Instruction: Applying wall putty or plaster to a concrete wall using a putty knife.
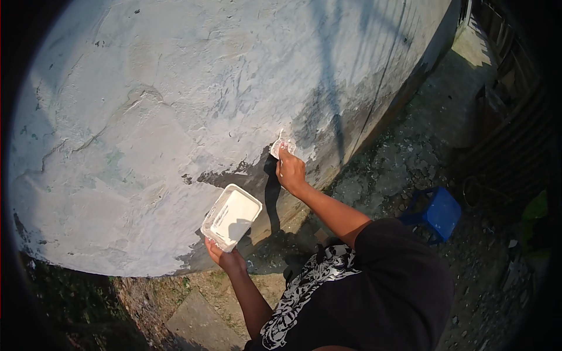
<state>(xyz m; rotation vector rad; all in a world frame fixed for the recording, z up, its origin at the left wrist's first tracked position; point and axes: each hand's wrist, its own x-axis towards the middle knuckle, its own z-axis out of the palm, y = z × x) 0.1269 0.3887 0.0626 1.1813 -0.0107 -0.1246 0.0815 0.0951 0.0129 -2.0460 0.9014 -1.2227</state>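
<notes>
Your right hand (291, 172) is closed, thumb and fingers pinching a small white-smeared applicator (280, 148) against the wall (146, 193). Can't tell its exact kind; the coating and your fingers cover it. Your left hand (226, 255) grips the lower end of a rectangular white tub (246, 195); most of those fingers are hidden beneath, so can't tell how far they reach under. Tub sits out in front of the wall, below and left of your right hand, tilted in view, white paste (232, 217) inside, smears on its near end.

Around the applicator: pale coating above and left, a dark uncoated patch (249, 175) below and left, grey streaky surface to the right. Your arm's shadow crosses the dark patch.

Risks: the tub is held at one end only, so a tip or slack grip could spill paste. Pasty fingers could let the applicator slip. The wall looks rough and flaking, so paste may catch unevenly or lift off; too much load could drip at the base. Your shadow could hide missed spots.

Further out: your dark shirt (404, 281), rubble-strewn ground (380, 167), a blue stool (443, 213) behind your right elbow, a trip hazard if you step back.
</notes>
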